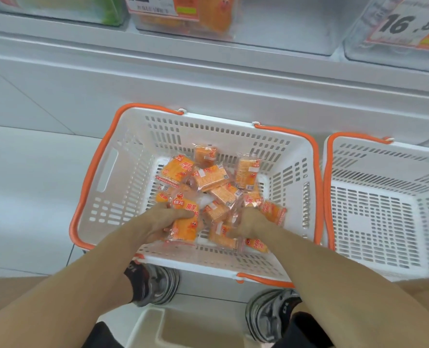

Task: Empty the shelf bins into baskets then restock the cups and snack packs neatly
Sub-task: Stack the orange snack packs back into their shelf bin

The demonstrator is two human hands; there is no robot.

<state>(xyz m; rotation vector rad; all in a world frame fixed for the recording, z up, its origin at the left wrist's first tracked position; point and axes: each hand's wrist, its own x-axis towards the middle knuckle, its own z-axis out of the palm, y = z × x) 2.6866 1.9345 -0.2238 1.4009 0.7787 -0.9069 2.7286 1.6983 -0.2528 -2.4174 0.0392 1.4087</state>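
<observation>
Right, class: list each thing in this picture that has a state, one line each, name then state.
left hand: gripping orange snack packs
right hand: curled on snack packs
left basket: holds loose snack packs
right basket: shows no contents
middle shelf bin: mostly emptied

I saw orange snack packs (180, 169) printed with white lettering and a red cartoon figure. The basket (133, 159) was white, slotted, with orange handles (93, 167).

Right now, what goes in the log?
left hand grips snack packs | right hand grips packs | in basket
</observation>
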